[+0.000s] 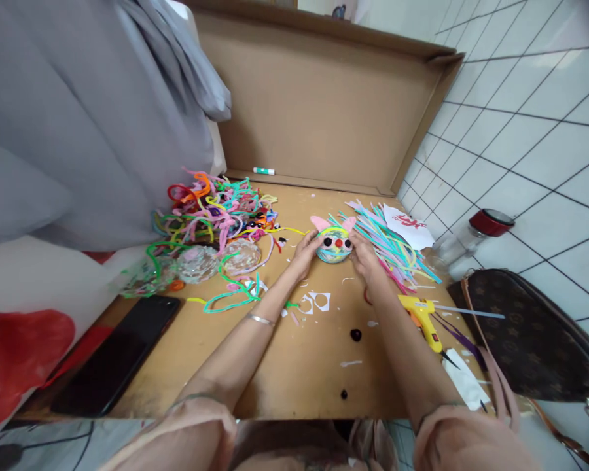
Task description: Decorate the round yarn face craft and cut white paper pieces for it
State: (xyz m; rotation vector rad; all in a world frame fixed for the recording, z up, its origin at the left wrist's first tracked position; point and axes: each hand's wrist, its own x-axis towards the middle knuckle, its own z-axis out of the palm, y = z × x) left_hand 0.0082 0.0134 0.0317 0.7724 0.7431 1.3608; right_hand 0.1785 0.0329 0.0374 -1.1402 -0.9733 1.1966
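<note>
A small round craft face [334, 247] sits on the wooden board [294, 366], with pink ears, two black eyes and a red nose. My left hand [305, 252] grips its left side with curled fingers. My right hand [364, 255] presses against its right side, fingers bent round it. Straight coloured pipe cleaners [397, 245] fan out just right of the face. A tangled heap of pipe cleaners [216, 209] lies to the left.
A yellow glue gun [422, 317] lies right of my right forearm. A black phone [115, 356] rests at the left edge. Clear plastic domes [199, 263], a brown bag [530, 333], a red-lidded jar [476, 235], a cardboard wall [319, 104] and a small black pompom [356, 335] surround the work.
</note>
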